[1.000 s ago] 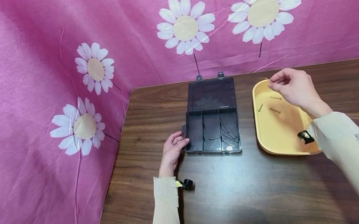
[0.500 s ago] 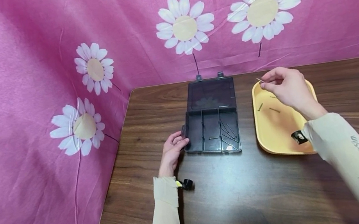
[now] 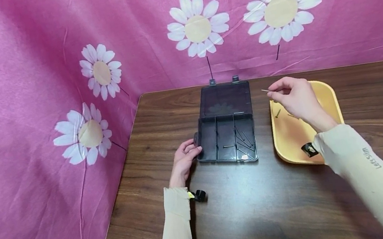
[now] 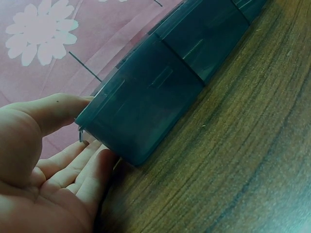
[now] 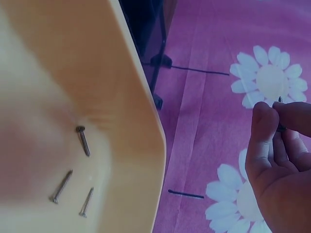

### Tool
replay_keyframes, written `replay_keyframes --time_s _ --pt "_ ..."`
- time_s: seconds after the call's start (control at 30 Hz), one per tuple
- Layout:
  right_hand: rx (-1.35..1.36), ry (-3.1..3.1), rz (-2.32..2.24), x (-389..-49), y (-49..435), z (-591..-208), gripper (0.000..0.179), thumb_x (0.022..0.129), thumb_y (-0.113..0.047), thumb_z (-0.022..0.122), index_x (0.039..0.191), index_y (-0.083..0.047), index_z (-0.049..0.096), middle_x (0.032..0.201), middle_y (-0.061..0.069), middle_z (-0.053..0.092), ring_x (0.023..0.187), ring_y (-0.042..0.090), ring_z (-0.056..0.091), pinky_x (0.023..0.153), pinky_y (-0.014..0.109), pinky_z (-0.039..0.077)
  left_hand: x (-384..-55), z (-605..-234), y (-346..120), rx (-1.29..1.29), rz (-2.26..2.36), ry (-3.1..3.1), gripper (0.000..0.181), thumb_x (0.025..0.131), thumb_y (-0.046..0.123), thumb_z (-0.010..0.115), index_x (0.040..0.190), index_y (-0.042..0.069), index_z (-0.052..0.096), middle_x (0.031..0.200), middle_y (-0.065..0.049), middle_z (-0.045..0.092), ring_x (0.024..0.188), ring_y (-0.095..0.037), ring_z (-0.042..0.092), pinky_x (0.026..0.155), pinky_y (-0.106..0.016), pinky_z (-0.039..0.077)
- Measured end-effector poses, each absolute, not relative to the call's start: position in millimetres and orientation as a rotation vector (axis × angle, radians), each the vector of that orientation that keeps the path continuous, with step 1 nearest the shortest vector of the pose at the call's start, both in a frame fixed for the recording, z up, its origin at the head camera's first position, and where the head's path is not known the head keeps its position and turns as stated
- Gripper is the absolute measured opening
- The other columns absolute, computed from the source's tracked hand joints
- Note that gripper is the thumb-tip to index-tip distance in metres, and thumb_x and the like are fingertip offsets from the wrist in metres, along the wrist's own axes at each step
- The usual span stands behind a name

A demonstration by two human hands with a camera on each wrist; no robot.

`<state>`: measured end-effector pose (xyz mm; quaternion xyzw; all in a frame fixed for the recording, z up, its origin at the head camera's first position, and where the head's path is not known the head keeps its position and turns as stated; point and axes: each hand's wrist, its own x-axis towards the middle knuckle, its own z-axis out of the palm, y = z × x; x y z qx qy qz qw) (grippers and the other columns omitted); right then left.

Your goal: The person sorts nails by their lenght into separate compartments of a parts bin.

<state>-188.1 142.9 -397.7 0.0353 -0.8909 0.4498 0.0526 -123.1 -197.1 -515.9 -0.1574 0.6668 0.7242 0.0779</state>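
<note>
My right hand [image 3: 294, 96] pinches a screw [image 3: 265, 90] between thumb and fingertips, above the far left corner of the yellow tray [image 3: 337, 101]. In the right wrist view, the threaded end of that screw pokes up between the fingertips. Lying in the tray are a thick screw [image 5: 83, 141] and two thinner ones. To the left is a dark, see-through divider box [image 3: 207, 135] with its lid [image 3: 226, 99] folded back. Its right compartment holds several long screws [image 3: 244, 144], its middle one a short screw [image 3: 228, 146]. My left hand [image 4: 58, 160] grips the box's left side by thumb and fingers.
The box and tray stand side by side on a wood-grain table [image 3: 251, 206], with a gap between them. A pink cloth [image 3: 145, 25] with white daisies hangs behind and to the left. The table's left edge runs past my left forearm.
My right hand has moved left with the screw, from above the tray to past its far left corner, toward the box. The left hand and the box have stayed put.
</note>
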Motion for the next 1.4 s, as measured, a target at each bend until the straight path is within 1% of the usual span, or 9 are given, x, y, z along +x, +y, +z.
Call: replay_keyframes --time_s 0.2,0.33,0.5,0.7,0.83,0.97,1.23,1.33,1.4 --pt "0.135 -2.665 1.408 -187 134 -403 0.016 0.08 -0.025 0.065 0.089 -0.013 0.065 0.064 -0.018 0.057 0.058 0.001 0.05 0.048 0.019 0.038 -124 -516 -197 -0.469 2.169 1.995 0.044 0.075 0.0 0.066 0.117 0.004 0.052 0.096 -0.005 0.063 0.082 -0.006 0.059 0.077 -0.019 0.045" --pt "0.15 -2.65 1.478 -185 127 -405 0.015 0.079 -0.022 0.066 0.089 -0.012 0.065 0.064 -0.015 0.058 0.056 0.003 0.05 0.045 0.021 0.039 -123 -516 -196 -0.466 2.171 1.998 0.045 0.075 -0.001 0.066 0.117 0.003 0.051 0.095 -0.003 0.064 0.083 -0.006 0.059 0.077 -0.019 0.045" --pt "0.184 -2.626 1.53 -183 117 -406 0.014 0.078 -0.02 0.068 0.088 -0.009 0.066 0.066 -0.011 0.06 0.059 0.004 0.051 0.05 0.018 0.039 -123 -516 -196 -0.461 2.172 2.001 0.045 0.075 -0.001 0.066 0.117 0.003 0.051 0.096 -0.004 0.064 0.083 -0.006 0.059 0.077 -0.019 0.045" --pt "0.208 -2.601 1.605 -180 106 -407 0.016 0.077 -0.019 0.069 0.087 -0.008 0.065 0.067 -0.012 0.06 0.059 0.002 0.053 0.051 0.017 0.039 -123 -516 -196 -0.465 2.174 2.0 0.044 0.075 0.0 0.066 0.117 0.003 0.052 0.095 -0.004 0.064 0.082 -0.005 0.059 0.076 -0.018 0.045" --pt "0.212 -2.586 1.647 -178 100 -407 0.017 0.077 -0.018 0.07 0.088 -0.007 0.065 0.067 -0.012 0.062 0.059 0.001 0.055 0.052 0.016 0.04 -123 -516 -197 -0.455 2.175 2.007 0.045 0.075 -0.001 0.066 0.117 0.002 0.051 0.097 -0.006 0.064 0.082 -0.005 0.059 0.076 -0.018 0.045" --pt "0.212 -2.586 1.671 -177 95 -408 0.015 0.077 -0.018 0.07 0.087 -0.008 0.065 0.068 -0.009 0.063 0.059 0.002 0.055 0.051 0.017 0.04 -123 -516 -197 -0.453 2.177 2.009 0.045 0.075 -0.001 0.066 0.118 0.002 0.051 0.098 -0.008 0.064 0.081 -0.005 0.059 0.076 -0.018 0.045" --pt "0.211 -2.599 1.704 -173 83 -411 0.016 0.077 -0.021 0.07 0.088 -0.01 0.065 0.071 -0.007 0.064 0.061 0.005 0.056 0.054 0.018 0.041 -123 -517 -197 -0.471 2.191 1.983 0.045 0.075 -0.002 0.065 0.117 0.002 0.051 0.094 -0.004 0.063 0.079 -0.004 0.061 0.076 -0.018 0.046" --pt "0.205 -2.607 1.724 -171 77 -412 0.015 0.077 -0.021 0.069 0.088 -0.011 0.065 0.071 -0.006 0.064 0.062 0.006 0.056 0.055 0.019 0.042 -123 -517 -197 -0.47 2.192 1.985 0.045 0.075 -0.002 0.066 0.118 0.001 0.051 0.095 -0.005 0.063 0.079 -0.004 0.061 0.076 -0.018 0.046" --pt "0.194 -2.614 1.74 -170 74 -413 0.015 0.077 -0.021 0.069 0.088 -0.012 0.065 0.072 -0.005 0.065 0.062 0.007 0.057 0.056 0.019 0.042 -123 -516 -197 -0.468 2.187 1.986 0.045 0.075 -0.002 0.065 0.118 0.001 0.05 0.098 -0.009 0.063 0.079 -0.004 0.061 0.076 -0.018 0.046"
